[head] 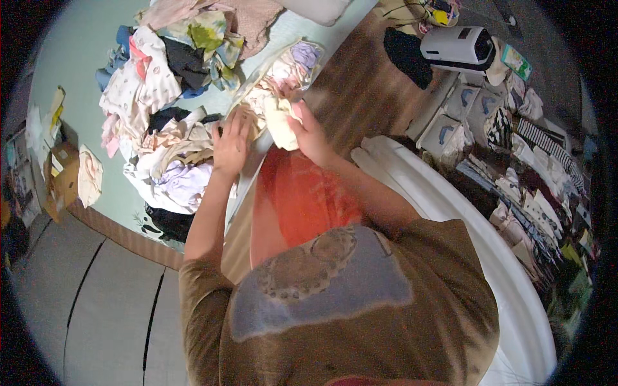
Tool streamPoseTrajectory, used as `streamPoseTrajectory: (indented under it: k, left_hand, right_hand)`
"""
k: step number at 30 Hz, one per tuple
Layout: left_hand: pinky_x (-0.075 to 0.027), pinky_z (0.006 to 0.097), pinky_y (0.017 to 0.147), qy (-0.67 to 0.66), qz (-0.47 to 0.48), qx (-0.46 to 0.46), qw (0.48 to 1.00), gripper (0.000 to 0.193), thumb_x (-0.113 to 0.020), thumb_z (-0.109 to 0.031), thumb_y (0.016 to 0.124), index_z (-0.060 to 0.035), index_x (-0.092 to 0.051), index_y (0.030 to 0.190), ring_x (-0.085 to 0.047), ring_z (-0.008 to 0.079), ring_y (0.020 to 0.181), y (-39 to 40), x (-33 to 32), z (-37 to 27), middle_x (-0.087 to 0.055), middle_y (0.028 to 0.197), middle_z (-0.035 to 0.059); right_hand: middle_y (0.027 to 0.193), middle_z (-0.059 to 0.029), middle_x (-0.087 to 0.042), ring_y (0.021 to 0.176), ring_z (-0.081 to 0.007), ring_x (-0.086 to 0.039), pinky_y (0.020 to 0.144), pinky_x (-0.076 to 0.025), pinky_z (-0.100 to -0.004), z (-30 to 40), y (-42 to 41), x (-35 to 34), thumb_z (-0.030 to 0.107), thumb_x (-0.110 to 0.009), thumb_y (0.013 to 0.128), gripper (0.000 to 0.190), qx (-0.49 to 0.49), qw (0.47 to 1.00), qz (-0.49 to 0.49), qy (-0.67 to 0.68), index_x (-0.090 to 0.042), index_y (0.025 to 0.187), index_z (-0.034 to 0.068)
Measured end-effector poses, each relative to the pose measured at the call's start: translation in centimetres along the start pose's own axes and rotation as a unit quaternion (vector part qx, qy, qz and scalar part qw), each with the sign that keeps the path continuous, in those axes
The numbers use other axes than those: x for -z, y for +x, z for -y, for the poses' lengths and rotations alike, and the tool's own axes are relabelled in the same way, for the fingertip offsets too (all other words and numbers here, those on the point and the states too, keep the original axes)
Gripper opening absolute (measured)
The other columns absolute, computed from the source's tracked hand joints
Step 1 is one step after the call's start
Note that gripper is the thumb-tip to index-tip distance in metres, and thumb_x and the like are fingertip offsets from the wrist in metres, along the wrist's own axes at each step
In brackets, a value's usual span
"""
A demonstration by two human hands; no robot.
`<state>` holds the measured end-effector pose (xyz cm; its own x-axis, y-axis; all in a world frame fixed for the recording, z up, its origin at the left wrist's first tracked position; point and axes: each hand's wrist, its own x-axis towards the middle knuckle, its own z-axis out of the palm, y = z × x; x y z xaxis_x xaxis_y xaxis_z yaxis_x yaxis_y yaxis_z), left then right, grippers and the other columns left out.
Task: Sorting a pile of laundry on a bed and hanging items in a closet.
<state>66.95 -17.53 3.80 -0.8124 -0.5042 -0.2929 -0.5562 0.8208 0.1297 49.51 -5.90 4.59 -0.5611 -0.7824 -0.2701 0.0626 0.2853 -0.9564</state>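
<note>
My right hand (313,135) grips a pale yellow folded cloth (280,126) at the near right end of a clear plastic bag or case (316,72). Inside it, rolled or bundled garments (292,67) in white, pink and lavender lie in a row. My left hand (232,140) rests palm down at the near left side of this container, fingers slightly apart, beside the clothes heap. Its fingertips touch light fabric; whether they pinch the container's edge is hidden. Just left of that hand, a heap of light garments (183,144) holds a lavender piece (186,178).
More clothes (140,82) pile up on the pale green bed surface (77,111). A cardboard box (65,173) stands at its left edge. To the right are a white curved rim (434,188), grey storage bins (444,128), folded clothes (526,193) and a white appliance (456,46).
</note>
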Motion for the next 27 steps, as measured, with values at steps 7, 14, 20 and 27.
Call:
streamPoseTrajectory:
  k: [7,14,20,27]
  left_hand:
    - [-0.009,0.0595,0.112,-0.004,0.050,0.010,0.999,0.065,-0.057,-0.045,0.083,-0.0164,-0.043,0.140,-0.025,0.0259,0.139,-0.7,-0.1,-0.6,-0.041,0.141,0.0095]
    - [0.001,0.0644,0.112,-0.048,0.070,0.092,0.992,0.054,-0.066,-0.050,0.076,-0.0206,-0.060,0.121,-0.009,0.0341,0.144,-1.2,2.7,-0.4,-0.035,0.145,0.0124]
    - [-0.002,0.0699,0.109,-0.057,-0.011,0.097,0.994,0.033,-0.067,-0.025,0.075,-0.0172,-0.066,0.107,-0.007,0.0421,0.143,-1.4,0.3,-1.0,-0.032,0.147,0.0114]
    - [-0.010,0.0669,0.110,-0.172,-0.063,0.108,0.977,0.044,-0.070,-0.021,0.073,-0.0134,-0.063,0.116,-0.017,0.0369,0.143,-3.1,0.3,0.3,-0.021,0.155,0.0114]
  right_hand:
    - [0.103,-0.0052,-0.062,0.093,-0.0184,-0.060,0.077,-0.049,-0.0325,-4.4,3.9,-6.7,0.016,-0.062,0.088,0.030,-0.199,0.958,0.144,0.145,-0.058,0.115,0.006]
    - [0.100,-0.0186,-0.062,0.090,-0.0388,-0.062,0.075,-0.049,-0.0467,-5.5,7.1,-7.2,0.011,-0.054,0.087,0.024,0.155,0.877,0.156,-0.426,-0.053,0.111,0.004]
    - [0.098,-0.0199,-0.062,0.088,-0.0365,-0.063,0.073,-0.051,-0.0458,-3.2,8.0,-8.8,0.007,-0.059,0.079,0.028,0.141,0.786,0.153,-0.583,-0.054,0.106,0.002]
    - [0.096,-0.0170,-0.060,0.089,-0.0383,-0.058,0.080,-0.046,-0.0471,-3.6,4.5,-10.7,0.008,-0.059,0.079,0.021,0.244,0.885,0.078,-0.390,-0.058,0.099,0.001]
